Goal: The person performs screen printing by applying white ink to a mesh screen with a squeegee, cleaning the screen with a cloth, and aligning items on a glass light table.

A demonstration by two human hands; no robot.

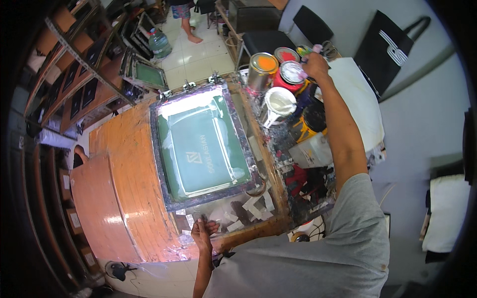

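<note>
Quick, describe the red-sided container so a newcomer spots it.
Find the green screen on the wooden table. To its upper right, the red-sided container stands beside the right hand. White top over red sides distinguishes it from the orange-topped can and white tub.

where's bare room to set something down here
The wooden tabletop is bare left of the screen frame; the white sheet looks bare between the right forearm and grey wall. It's crowded with paint containers by the right hand.
</note>
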